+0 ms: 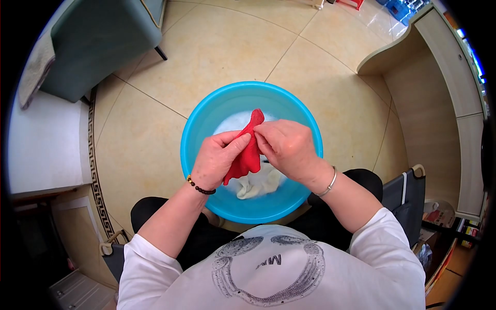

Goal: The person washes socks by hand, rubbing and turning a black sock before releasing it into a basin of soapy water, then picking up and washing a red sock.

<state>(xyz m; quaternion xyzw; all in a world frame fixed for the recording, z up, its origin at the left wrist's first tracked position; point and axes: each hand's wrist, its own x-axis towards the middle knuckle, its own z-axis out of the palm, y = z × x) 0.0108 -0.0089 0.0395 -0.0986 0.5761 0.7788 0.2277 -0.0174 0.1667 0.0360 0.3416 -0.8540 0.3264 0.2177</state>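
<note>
A red cloth point(250, 155) hangs between my two hands, above a round blue basin point(189, 135). My left hand point(216, 156) grips its left side, thumb on top. On the other side my right hand point(285, 150) pinches the cloth near its upper part, with the fingers curled. Below them, inside the basin, lie whitish suds point(230, 122) and a cream-coloured cloth point(253, 187). The far end of the red cloth sticks up past my fingertips.
The basin stands on a tiled floor point(222, 57) between my knees. A grey-green chair point(103, 46) is at the upper left, a white surface point(46, 144) at the left. A wooden cabinet point(431, 77) stands at the right, beside a dark folding seat point(408, 201).
</note>
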